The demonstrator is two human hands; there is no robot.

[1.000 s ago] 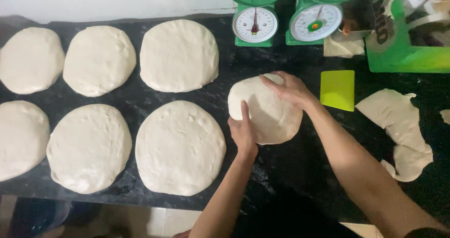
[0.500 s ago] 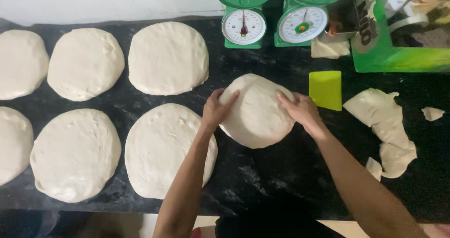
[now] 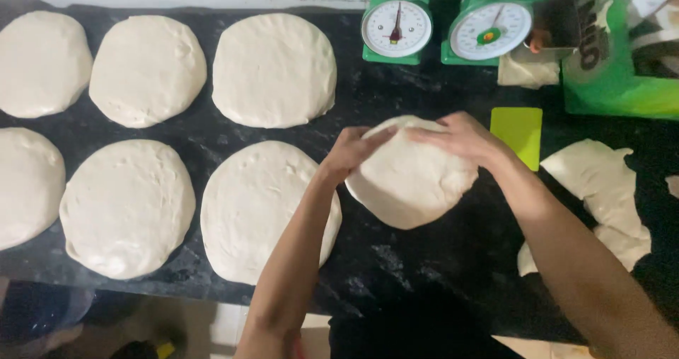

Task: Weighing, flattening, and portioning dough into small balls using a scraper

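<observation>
Both hands hold one round of dough (image 3: 414, 182) at its far edge: left hand (image 3: 351, 152) with the grip closed on the rim at about 10 o'clock, fingers curled over the top; right hand (image 3: 460, 136) with the grip closed on the rim at about 1 o'clock, fingers laid across the upper surface. Held round: pale, thick, its far edge raised, its near part resting on the black bench (image 3: 396, 267), right of centre. At 9 o'clock of it, just beside, one flattened dough disc (image 3: 262, 207), partly crossed by the left forearm. Further toward 9 o'clock, a second disc (image 3: 127, 207) and a third (image 3: 28, 186), cut by the frame edge. Far row, 10 to 11 o'clock: three more discs (image 3: 274, 69), (image 3: 147, 69), (image 3: 42, 63). At 12 o'clock, two green dial scales (image 3: 396, 30), (image 3: 491, 30), side by side. At 2 o'clock, a yellow-green scraper (image 3: 518, 134), flat on the bench, near the right hand. At 3 to 4 o'clock, irregular dough scraps (image 3: 601, 189). At 1 o'clock, far corner, a green box (image 3: 615, 83).
</observation>
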